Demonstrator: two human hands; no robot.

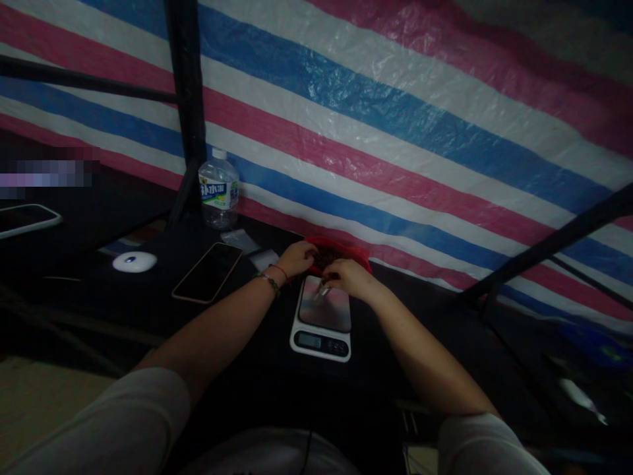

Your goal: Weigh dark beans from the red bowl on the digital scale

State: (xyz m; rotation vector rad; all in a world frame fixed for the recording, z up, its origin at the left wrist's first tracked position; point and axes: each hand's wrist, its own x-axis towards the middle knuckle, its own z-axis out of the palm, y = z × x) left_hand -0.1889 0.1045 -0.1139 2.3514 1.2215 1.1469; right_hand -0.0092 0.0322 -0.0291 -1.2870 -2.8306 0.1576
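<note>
Nearest, low center, a white kitchen scale (320, 322) sits on the dark desk (237, 330). Above its platform the right hand (349, 276) pinches a small clear packet (322, 287); the left hand (298, 257), fingers curled, reaches into the red bag (341, 249). Filling seems underway; weighing likely follows, needing a steady placement.

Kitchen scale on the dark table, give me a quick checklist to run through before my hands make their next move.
1. Kitchen scale flat on table: ok.
2. Scale display lit and readable: cannot tell, too dim.
3. Left hand on red bag: ok.
4. Right hand over the platform, holding a small item: cannot tell what.
5. Phone clear of the scale: ok.
6. Water bottle upright, capped: ok.
</note>
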